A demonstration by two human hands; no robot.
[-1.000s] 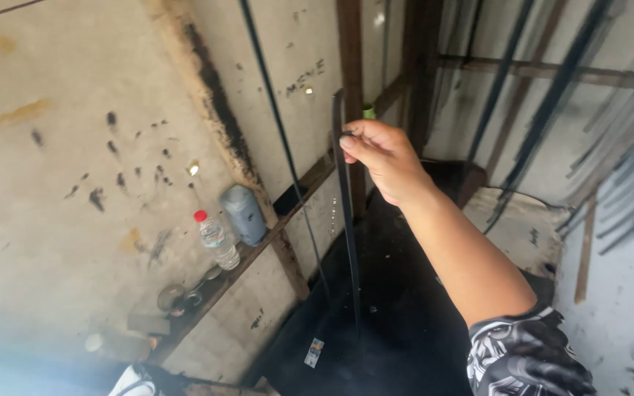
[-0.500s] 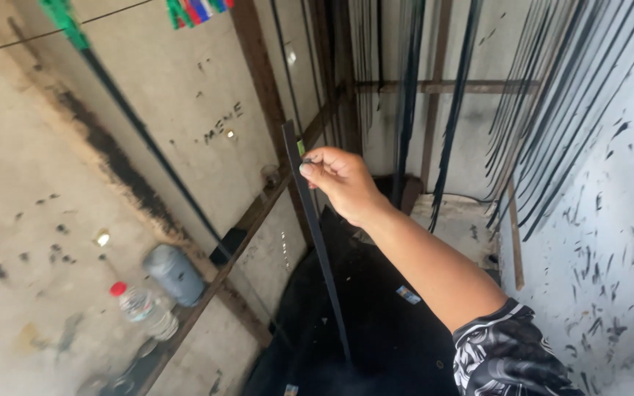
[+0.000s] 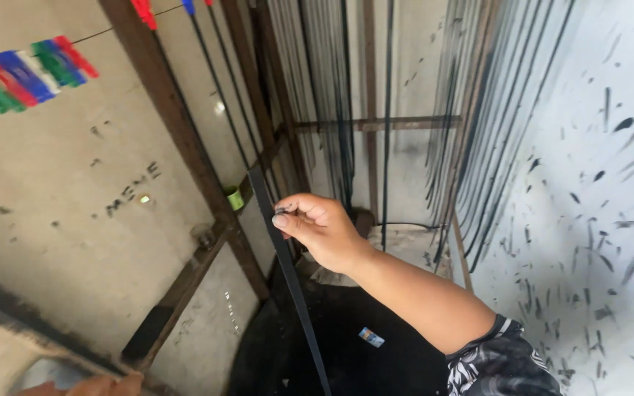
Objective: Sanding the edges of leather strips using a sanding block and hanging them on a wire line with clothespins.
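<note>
**A black strip held up among the hanging racks**

Far left, high on the stained wall, a bunch of coloured clips [image 3: 31,73] in red, blue and green hangs on a thin wire. Down in the bottom-left corner the tips of the left hand [image 3: 100,385] just peek into view; so little of it shows that I cannot tell whether its fingers are loose or curled round anything.

Next comes the brown metal frame [image 3: 185,139], slanting down the wall, with a small green roll of tape [image 3: 235,198] sitting where its bars cross. Just beside that stands the long black strip [image 3: 288,271], running from near the tape roll down past the bottom of the view. The right hand [image 3: 321,231] pinches it near its upper end, thumb and forefinger closed on its edge, the other fingers curled behind, the arm reaching in from the lower right.

Beyond the hand, many similar thin black strips [image 3: 471,132] hang in rows from above. On the right rises a white wall [image 3: 596,220] flecked with black marks.

As I judge it, this one strip is in hand and lifted clear of the dark floor; it is not yet hung with the others.
</note>
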